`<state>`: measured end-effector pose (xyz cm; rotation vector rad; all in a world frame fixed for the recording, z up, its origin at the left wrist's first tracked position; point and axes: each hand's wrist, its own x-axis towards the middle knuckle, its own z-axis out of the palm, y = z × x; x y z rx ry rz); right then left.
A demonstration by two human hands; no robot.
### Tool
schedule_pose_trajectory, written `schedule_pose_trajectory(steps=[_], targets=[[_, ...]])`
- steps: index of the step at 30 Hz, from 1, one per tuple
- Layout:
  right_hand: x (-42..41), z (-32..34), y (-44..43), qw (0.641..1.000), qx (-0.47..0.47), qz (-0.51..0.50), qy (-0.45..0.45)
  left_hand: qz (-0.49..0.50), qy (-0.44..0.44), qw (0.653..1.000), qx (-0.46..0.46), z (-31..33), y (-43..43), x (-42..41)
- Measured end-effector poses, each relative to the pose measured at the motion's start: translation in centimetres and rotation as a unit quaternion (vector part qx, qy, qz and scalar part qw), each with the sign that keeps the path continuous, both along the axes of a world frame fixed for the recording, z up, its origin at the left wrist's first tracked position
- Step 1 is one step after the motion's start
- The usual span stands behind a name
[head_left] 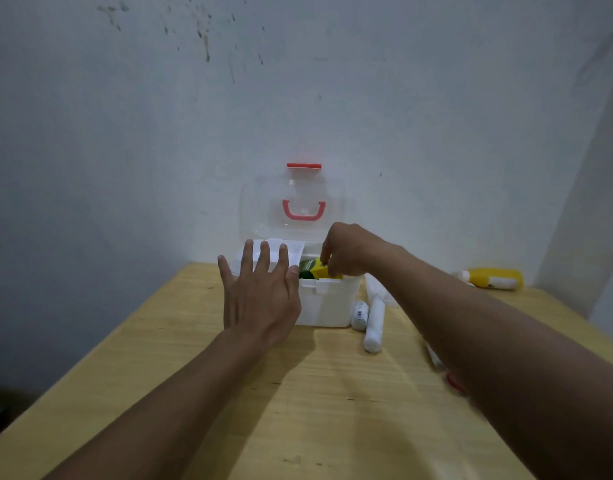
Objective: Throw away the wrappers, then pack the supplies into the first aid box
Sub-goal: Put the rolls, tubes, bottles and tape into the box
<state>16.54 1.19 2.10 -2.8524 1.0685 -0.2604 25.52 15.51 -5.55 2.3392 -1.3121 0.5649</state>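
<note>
A white first aid box (327,303) stands open at the back of the wooden table, its clear lid (260,209) with a red handle leaning on the wall. My right hand (350,249) reaches into the box and pinches a small yellow carton (324,271), which sits tilted over a green item (307,266). My left hand (258,289) is spread flat with fingers apart, resting against the box's left front corner. Two white rolls (374,323) lie just right of the box. A yellow bottle (495,278) lies on its side at the far right.
The wooden table (298,410) fills the foreground; its left edge drops into a dark gap. A grey wall rises right behind the box. More small white and red items (452,379) lie partly hidden under my right forearm.
</note>
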Motion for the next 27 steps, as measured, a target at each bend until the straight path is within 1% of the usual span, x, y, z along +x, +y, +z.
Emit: schedule_pose_trajectory(steps=[4,9,11,15,18,21,24,27], targets=[[0.5,-1.0,0.0,1.000,-0.005,0.009,0.005,-0.001,0.002,1.000,-0.001,0.0,0.0,0.2],[-0.1,0.5,-0.1,1.000,-0.014,0.004,-0.021,-0.001,-0.003,1.000,0.019,0.4,-0.1,0.8],[-1.3,1.7,0.1,0.999,-0.016,0.000,-0.040,-0.002,-0.005,1.000,0.016,0.7,0.0,0.7],[-4.7,3.8,1.1,0.998,-0.025,-0.007,-0.063,-0.039,0.002,0.998,-0.041,1.3,-0.1,-0.2],[-7.5,3.9,1.5,0.996,-0.016,-0.039,-0.078,-0.046,-0.003,0.999,-0.019,1.1,-0.5,-1.0],[-10.2,3.1,1.9,0.997,-0.017,-0.074,-0.034,-0.033,-0.004,0.999,0.016,0.7,-0.4,-1.5],[-12.5,1.5,1.9,0.995,-0.008,-0.102,0.009,-0.035,-0.010,0.999,0.029,0.1,-0.1,-1.8],[-13.9,-0.3,1.2,0.991,0.018,-0.132,0.008,-0.046,-0.008,0.999,0.028,-0.3,0.1,-2.0]])
